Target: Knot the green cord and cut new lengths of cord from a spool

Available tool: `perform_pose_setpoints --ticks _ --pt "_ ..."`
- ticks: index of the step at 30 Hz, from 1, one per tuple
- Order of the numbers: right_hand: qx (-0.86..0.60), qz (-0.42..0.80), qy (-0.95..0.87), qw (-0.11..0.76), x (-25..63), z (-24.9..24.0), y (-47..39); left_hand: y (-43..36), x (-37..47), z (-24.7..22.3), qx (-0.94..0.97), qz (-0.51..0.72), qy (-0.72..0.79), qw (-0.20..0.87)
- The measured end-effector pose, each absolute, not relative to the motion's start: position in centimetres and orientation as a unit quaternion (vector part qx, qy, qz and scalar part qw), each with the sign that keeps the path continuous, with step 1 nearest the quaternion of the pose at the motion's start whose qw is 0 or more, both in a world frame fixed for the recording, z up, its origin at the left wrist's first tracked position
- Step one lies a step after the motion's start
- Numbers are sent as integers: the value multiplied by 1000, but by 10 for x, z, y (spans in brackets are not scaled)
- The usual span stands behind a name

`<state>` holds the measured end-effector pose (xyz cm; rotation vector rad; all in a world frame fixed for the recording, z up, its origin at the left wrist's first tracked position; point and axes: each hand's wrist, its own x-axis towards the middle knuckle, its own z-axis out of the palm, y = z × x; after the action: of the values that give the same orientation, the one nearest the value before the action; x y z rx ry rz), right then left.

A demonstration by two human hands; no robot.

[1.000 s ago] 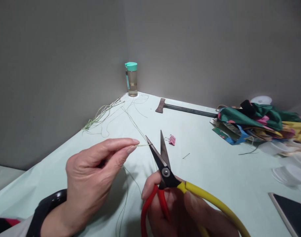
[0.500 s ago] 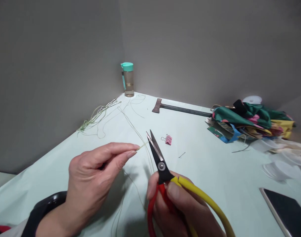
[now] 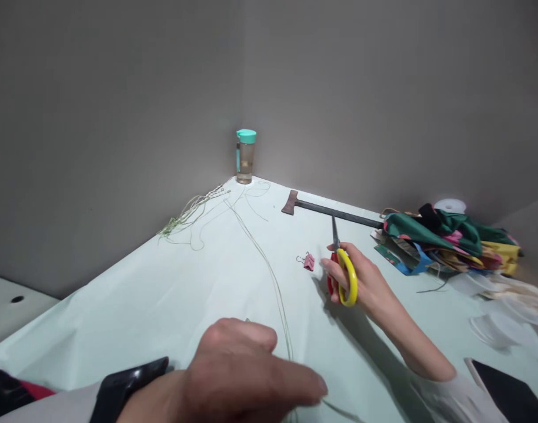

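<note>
My right hand (image 3: 354,270) is wrapped round the scissors (image 3: 347,277), with red and yellow handles and blades closed and pointing away, above the table right of the pink binder clip (image 3: 309,262). Low in the view, my left hand (image 3: 246,373) is closed, a thin green cord (image 3: 343,411) coming out by its fingertips. Long pale green threads (image 3: 273,276) run across the table and pass behind my left hand. What its fingers pinch is partly hidden.
A bottle (image 3: 246,161) stands in the far corner. Left of it lie knotted cords (image 3: 184,212). A small axe (image 3: 330,210) lies at the back. Fabric (image 3: 440,232), clear spools (image 3: 498,320) and a phone (image 3: 507,388) are on the right.
My right hand has moved the scissors forward and right, away from my left hand, and their blades have closed. My left hand has come nearer and to the right. The view has shifted slightly.
</note>
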<state>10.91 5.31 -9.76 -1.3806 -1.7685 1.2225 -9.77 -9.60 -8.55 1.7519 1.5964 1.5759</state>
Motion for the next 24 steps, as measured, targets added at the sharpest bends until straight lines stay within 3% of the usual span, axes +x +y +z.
perform_pose_setpoints --ticks 6,10,15,20,24 --pt "-495 445 -692 278 109 -81 57 -115 -107 -89 743 454 438 225" --pt "-553 337 -716 261 130 -72 71 -117 -114 -92 842 357 318 250" --pt "-636 137 -742 159 164 -87 84 -112 -109 -93 861 402 212 229" --pt "-651 47 -757 36 159 -104 75 -112 -100 -96 865 434 144 205" --pt "-647 -11 -762 16 135 -91 59 -117 -98 -94 874 431 125 188"
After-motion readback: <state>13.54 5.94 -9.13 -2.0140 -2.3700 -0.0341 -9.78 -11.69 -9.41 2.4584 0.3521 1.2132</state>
